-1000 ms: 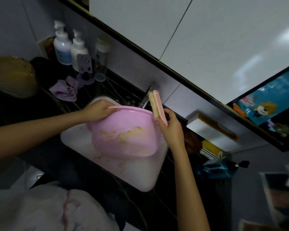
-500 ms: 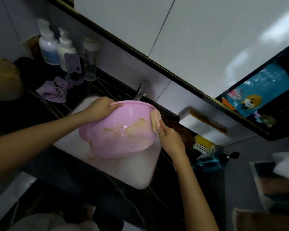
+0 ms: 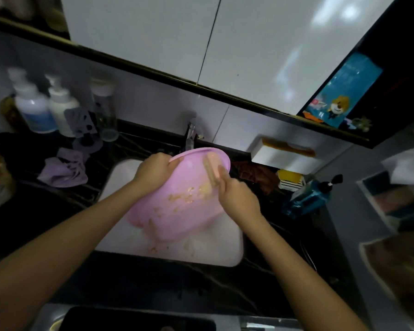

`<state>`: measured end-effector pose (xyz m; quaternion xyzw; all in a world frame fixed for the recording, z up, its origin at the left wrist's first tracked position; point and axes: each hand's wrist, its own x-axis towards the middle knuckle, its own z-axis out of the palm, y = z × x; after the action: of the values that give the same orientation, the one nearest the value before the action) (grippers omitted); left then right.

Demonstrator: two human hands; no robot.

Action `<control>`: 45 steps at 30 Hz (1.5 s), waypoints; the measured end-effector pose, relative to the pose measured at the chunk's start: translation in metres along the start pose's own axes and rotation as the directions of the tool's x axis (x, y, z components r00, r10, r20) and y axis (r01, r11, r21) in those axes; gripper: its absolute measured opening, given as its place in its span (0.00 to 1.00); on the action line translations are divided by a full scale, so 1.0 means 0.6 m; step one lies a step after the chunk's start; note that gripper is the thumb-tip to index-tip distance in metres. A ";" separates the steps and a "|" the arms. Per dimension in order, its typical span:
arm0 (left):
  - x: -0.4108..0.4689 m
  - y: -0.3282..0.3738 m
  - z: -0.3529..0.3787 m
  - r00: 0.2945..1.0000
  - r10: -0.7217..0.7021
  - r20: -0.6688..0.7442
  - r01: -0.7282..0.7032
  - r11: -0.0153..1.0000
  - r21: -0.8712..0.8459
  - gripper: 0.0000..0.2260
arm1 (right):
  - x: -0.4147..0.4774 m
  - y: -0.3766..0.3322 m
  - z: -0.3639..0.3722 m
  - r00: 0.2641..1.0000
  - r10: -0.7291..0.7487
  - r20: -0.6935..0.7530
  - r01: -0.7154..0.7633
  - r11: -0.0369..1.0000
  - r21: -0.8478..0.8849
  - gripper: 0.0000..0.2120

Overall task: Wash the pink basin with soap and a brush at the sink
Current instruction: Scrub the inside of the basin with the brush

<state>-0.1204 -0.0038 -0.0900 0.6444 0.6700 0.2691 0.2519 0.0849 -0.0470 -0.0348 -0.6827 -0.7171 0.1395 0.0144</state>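
Note:
The pink basin (image 3: 177, 206) is tilted over the white sink (image 3: 215, 249), its outer side smeared with yellowish residue. My left hand (image 3: 154, 169) grips the basin's rim at the upper left. My right hand (image 3: 234, 195) holds a pink brush (image 3: 212, 169) and presses it against the basin's outside near the top right rim. Bits of residue lie on the sink floor below the basin. A metal tap (image 3: 189, 137) stands just behind the basin.
Two white pump bottles (image 3: 37, 108) and a clear jar (image 3: 106, 115) stand at the back left on the black counter. A purple cloth (image 3: 66, 170) lies left of the sink. A white soap box (image 3: 285, 158), a yellow sponge (image 3: 289, 181) and a blue bottle (image 3: 308, 199) sit to the right.
My right hand brought the brush from above the rim down onto the basin's outer side. The basin has tipped further with its rim toward the tap.

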 end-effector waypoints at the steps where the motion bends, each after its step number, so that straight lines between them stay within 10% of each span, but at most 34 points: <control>1: 0.002 0.004 0.001 1.000 0.015 0.002 -0.015 1.000 0.021 0.20 | 0.022 0.009 -0.003 0.993 0.116 -0.009 -0.115 0.991 0.063 0.22; 7: 0.006 -0.004 0.007 0.999 0.002 -0.035 0.000 0.998 0.058 0.23 | -0.036 0.004 0.014 1.000 -0.026 0.001 0.026 0.993 0.118 0.22; 12: -0.003 0.024 0.030 0.997 0.060 -0.048 -0.054 0.993 0.106 0.21 | 0.043 0.065 -0.008 0.968 0.237 0.075 -0.247 0.952 0.181 0.21; 17: -0.004 0.012 0.029 0.996 0.048 -0.076 -0.037 0.991 0.130 0.19 | -0.030 -0.009 0.015 0.997 -0.075 -0.019 0.078 0.980 0.184 0.22; 22: -0.022 0.037 0.041 0.994 0.077 -0.077 -0.063 0.983 0.174 0.18 | 0.043 0.045 -0.003 0.941 0.326 0.094 -0.340 0.906 0.252 0.22; 27: -0.030 0.034 0.043 0.993 0.060 -0.099 -0.041 0.981 0.188 0.17 | 0.010 -0.004 0.022 0.985 0.158 0.065 -0.170 0.949 0.264 0.19; 30: -0.037 0.039 0.049 0.993 0.078 -0.089 -0.060 0.981 0.187 0.18 | 0.055 0.027 0.006 0.916 0.384 0.118 -0.401 0.887 0.229 0.20; 36: -0.034 0.039 0.045 0.992 0.061 -0.109 -0.040 0.982 0.186 0.17 | 0.009 -0.005 0.029 0.977 0.196 0.089 -0.209 0.962 0.174 0.21; 40: -0.041 0.046 0.053 0.993 0.067 -0.093 -0.048 0.981 0.188 0.17 | 0.044 0.049 0.010 0.926 0.358 0.118 -0.375 0.907 0.192 0.19; 45: -0.028 0.044 0.046 0.994 0.063 -0.093 -0.045 0.981 0.188 0.20 | -0.048 0.030 0.004 0.985 -0.131 0.110 0.095 0.953 0.288 0.22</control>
<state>-0.0816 -0.0189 -0.0922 0.6690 0.6860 0.2437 0.1502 0.1038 -0.0751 -0.0362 -0.6212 -0.7273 0.2824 0.0737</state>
